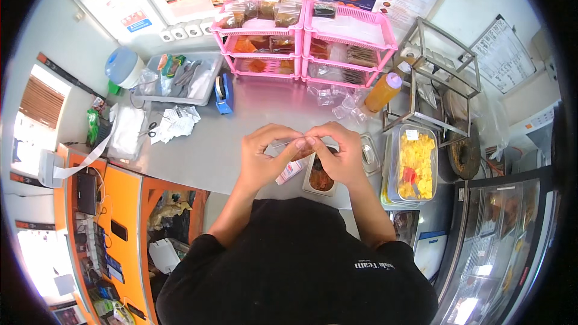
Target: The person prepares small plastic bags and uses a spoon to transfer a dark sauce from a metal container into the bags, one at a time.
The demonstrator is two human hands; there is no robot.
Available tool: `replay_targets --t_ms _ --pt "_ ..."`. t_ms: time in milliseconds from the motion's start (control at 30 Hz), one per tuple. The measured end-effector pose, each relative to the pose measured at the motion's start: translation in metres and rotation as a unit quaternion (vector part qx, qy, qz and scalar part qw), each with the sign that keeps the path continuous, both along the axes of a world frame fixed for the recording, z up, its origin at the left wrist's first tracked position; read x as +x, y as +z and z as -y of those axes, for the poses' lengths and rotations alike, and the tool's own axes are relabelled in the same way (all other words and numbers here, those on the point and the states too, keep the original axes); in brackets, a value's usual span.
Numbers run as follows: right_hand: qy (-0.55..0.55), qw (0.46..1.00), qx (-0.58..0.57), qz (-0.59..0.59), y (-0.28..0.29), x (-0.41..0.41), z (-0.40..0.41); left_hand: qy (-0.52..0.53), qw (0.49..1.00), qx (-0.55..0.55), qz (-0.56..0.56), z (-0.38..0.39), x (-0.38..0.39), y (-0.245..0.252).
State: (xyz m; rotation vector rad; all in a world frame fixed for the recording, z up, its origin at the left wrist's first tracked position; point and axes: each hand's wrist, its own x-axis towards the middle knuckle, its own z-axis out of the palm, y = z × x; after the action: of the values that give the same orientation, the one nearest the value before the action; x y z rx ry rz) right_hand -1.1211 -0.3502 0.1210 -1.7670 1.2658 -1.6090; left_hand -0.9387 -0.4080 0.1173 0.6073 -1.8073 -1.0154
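Observation:
Between my two hands hangs a small clear plastic bag with reddish-brown contents. My left hand pinches its upper edge between thumb and fingers, and my right hand grips the same edge, the fingertips of both nearly meeting. Below and partly behind the right hand stands a steel food container of dark reddish sauce or relish. Its steel lid appears to lie to the right. A pink and white packet rests on the counter under the bag, partly hidden by the hands.
The steel counter holds a tape dispenser, scissors and crumpled paper at left. Pink tiered racks with filled bags stand behind. At right are a squeeze bottle, a metal frame and a tub of yellow food.

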Motion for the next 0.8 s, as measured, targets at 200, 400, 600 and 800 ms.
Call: replay_targets --t_ms 200,400,600,800 --pt "-0.011 0.999 -0.019 -0.046 -0.013 -0.009 0.012 0.042 0.997 -0.045 0.054 0.002 -0.011 -0.005" --pt "0.017 0.999 0.023 -0.040 -0.037 -0.029 0.024 0.019 0.994 -0.044 0.094 0.011 -0.026 -0.030" --pt "0.030 0.997 0.060 -0.047 -0.057 -0.044 0.033 0.024 0.990 -0.035 0.134 0.021 -0.037 -0.054" --pt "0.056 0.992 0.097 -0.060 -0.074 -0.059 0.048 0.052 0.988 0.002 0.144 0.026 -0.041 -0.085"
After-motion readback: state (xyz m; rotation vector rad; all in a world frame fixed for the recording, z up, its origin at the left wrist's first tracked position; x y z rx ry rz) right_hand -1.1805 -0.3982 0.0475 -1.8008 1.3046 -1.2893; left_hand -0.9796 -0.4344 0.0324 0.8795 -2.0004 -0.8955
